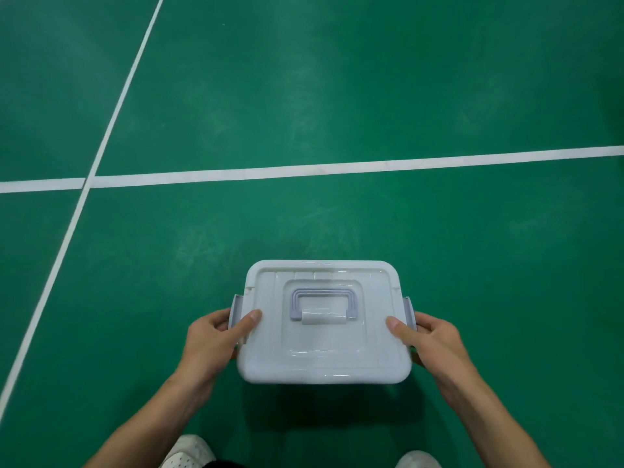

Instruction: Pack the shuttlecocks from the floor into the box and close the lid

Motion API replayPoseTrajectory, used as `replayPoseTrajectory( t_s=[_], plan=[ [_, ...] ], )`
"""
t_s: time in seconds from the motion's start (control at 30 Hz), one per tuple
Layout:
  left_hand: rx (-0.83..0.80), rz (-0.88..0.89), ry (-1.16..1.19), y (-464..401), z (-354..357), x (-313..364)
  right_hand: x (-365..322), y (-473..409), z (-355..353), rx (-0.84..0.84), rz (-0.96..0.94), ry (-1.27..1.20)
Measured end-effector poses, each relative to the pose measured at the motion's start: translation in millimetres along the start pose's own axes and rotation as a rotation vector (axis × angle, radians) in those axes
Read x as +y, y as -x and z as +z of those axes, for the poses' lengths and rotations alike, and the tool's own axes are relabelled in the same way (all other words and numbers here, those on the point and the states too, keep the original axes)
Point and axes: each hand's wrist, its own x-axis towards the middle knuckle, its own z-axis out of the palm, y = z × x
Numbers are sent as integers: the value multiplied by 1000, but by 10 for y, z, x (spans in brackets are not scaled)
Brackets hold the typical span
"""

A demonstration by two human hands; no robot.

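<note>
Both hands, left hand and right hand, grip clamped on the lidded box above the green floor, likely next pressing its side latches shut.

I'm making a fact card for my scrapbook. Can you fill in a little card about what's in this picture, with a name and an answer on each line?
place: green court floor with white lines
box: white plastic box, lid on
lid handle: grey, lying flat
side latches: grey, one on each side
left hand: grips the left side, thumb on the lid
right hand: grips the right side, thumb on the lid
shuttlecocks: none in view
shoes: white, at the bottom edge
</note>
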Motion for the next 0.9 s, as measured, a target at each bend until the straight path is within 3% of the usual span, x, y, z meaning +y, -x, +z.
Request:
replayPoseTrajectory(
  t_s=[0.13,0.33,0.5,0.7,0.9],
  plan=[
    [98,146,23,40,49,-10,131,37,135,199,-207,56],
    [187,239,22,122,168,-106,222,76,269,290,-287,202],
    [331,392,-290,199,256,-78,233,133,366,435,-367,433],
    [393,444,-588,226,277,-105,301,117,372,419,-406,614],
    [209,403,-635,82,110,39,123,67,309,276,-373,706]
  ],
)
